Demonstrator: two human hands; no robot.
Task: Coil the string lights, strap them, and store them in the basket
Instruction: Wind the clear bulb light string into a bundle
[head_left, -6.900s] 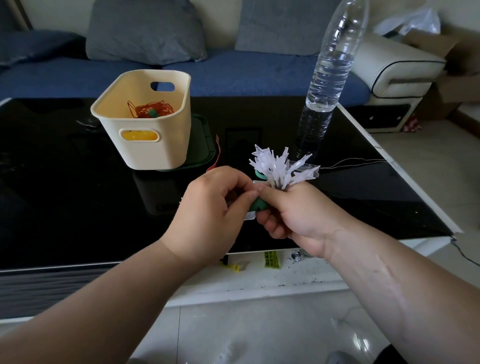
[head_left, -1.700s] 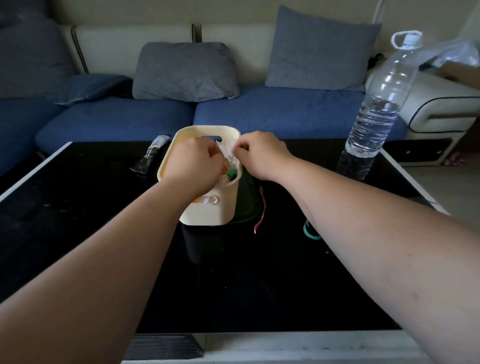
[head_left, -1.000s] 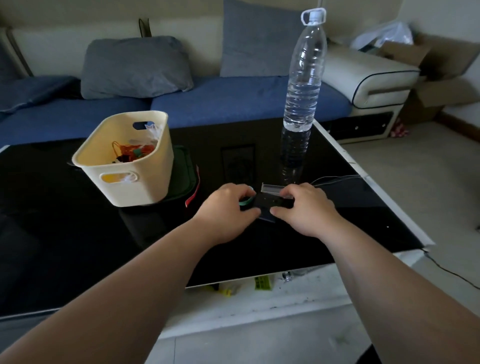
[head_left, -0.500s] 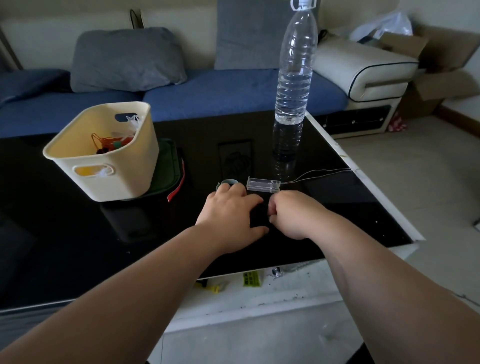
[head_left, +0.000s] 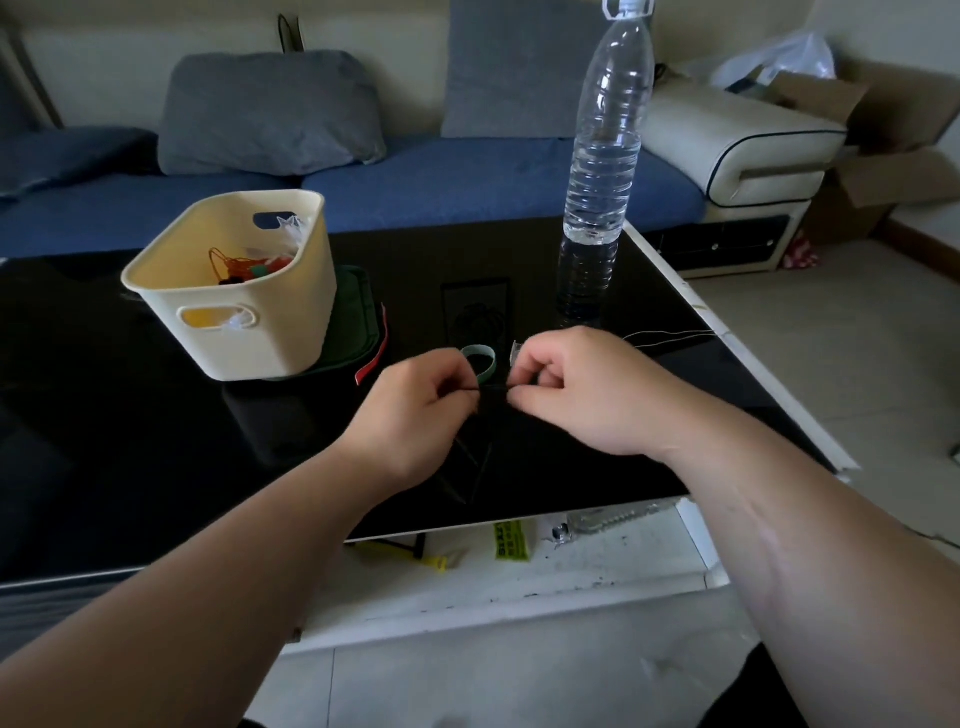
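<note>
Black tabletop (head_left: 156, 441) | thin wire (head_left: 493, 387) stretched between hands | both hands' fingers (head_left: 522, 397) pinched on it

We count two hands over the near middle of the bench: one left hand (head_left: 415, 415) and one right hand (head_left: 582, 389). On the black bench (head_left: 130, 441) we see one cream basket (head_left: 244, 317) at the far left, one green mat (head_left: 356, 317) under it, one red strip (head_left: 374, 358) at the mat's right edge, one green strap (head_left: 480, 361) looped between the hands, and one clear water bottle (head_left: 605, 156) at the far right. One thin wire (head_left: 670, 336) runs off to the right. On the sofa (head_left: 467, 182) behind, we count two grey cushions, one at the left (head_left: 270, 111) and one at the right (head_left: 514, 67).
</note>
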